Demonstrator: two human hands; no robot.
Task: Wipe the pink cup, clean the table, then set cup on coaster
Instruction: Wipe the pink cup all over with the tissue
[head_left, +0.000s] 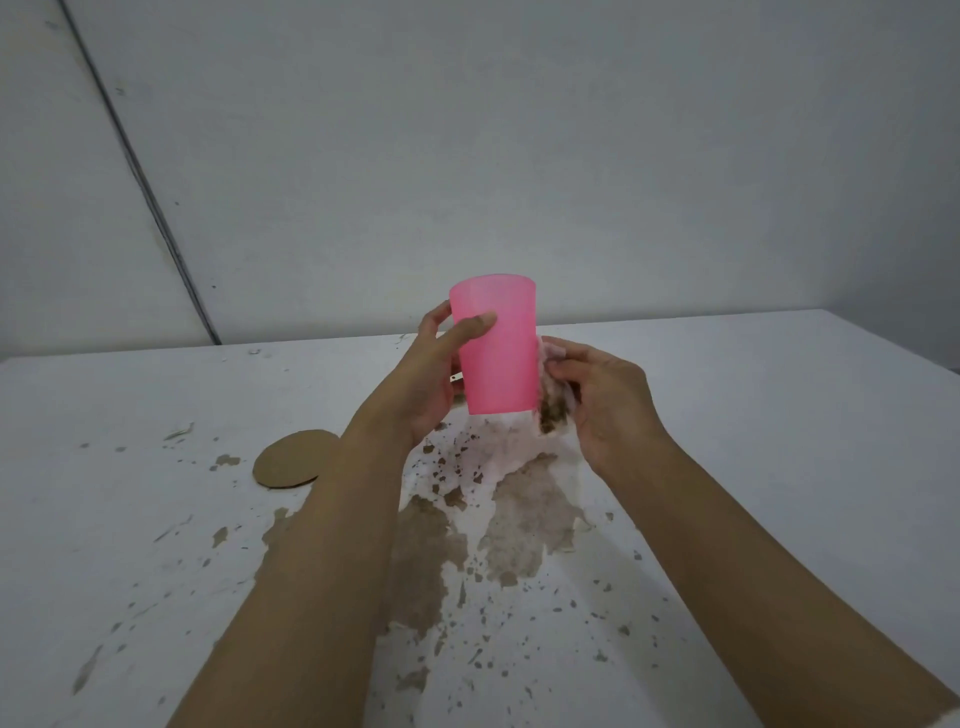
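**A:** What's nearest, at the bottom of the frame?

**B:** The left forearm (322, 571) and right forearm (753, 561) reach up from the lower edge. They're over a white table (779, 405). A brown spill (524, 519) spreads across the lower centre, with splatter all round it.

**A:** And the coaster?

**B:** The round brown coaster (293, 460) lies flat at centre left, just beside the left forearm.

**A:** The hands?

**B:** At mid frame the left hand (434, 379) grips the pink cup (498, 348). Its thumb lies across the near side and its fingers go round the back. The cup is roughly upright, wide end up, held above the table and apart from the coaster. The right hand (602, 410) pinches a crumpled, brown-stained tissue (553, 402) against the cup's lower right side.

**A:** Behind them?

**B:** A plain pale wall (519, 156).
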